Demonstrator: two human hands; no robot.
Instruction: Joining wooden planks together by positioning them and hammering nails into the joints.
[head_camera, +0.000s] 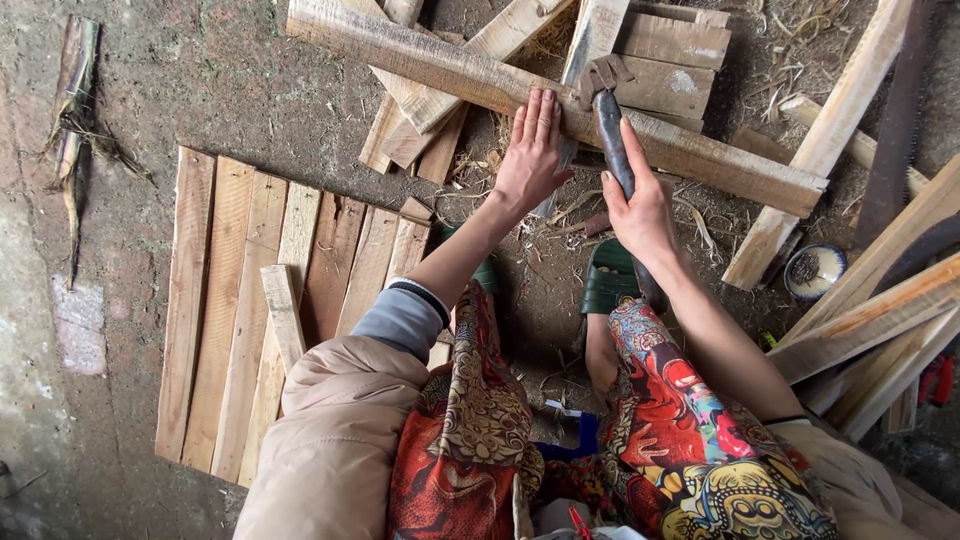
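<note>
A long weathered wooden plank (440, 62) lies slanted across a pile of boards on the dirt floor. My left hand (530, 150) presses flat on the plank with fingers spread. My right hand (640, 205) grips the dark handle of a claw hammer (604, 95), whose rusty claw head sits on the plank just right of my left fingertips. My knees, in bright patterned trousers, are bent below, and a green sandal (606, 278) shows under the right wrist.
A row of flat boards (250, 300) lies side by side at the left. More planks (880, 320) lean at the right, beside a small round tin of nails (813, 270). Stacked boards (670, 60) sit behind the plank. Straw and splinters litter the ground.
</note>
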